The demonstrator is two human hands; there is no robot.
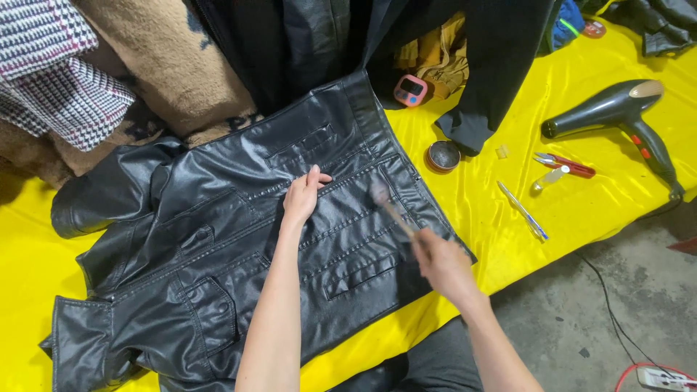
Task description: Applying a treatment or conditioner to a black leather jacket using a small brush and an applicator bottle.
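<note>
Brightly and evenly lit from overhead, with white sheen on the black leather jacket (239,239) and yellow cloth (581,196), soft shadows only, sharp throughout except for motion blur on the right hand (441,263) and brush (388,207).

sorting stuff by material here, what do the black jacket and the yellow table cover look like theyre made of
Black jacket: looks like leather or faux leather, semi-gloss; it shows soft highlights, fine creases and stitched seams. Which of the two cannot be told.
Yellow table cover: looks like a satin-type woven fabric, glossy; bright sheen and smooth ripples suggest it.
</note>
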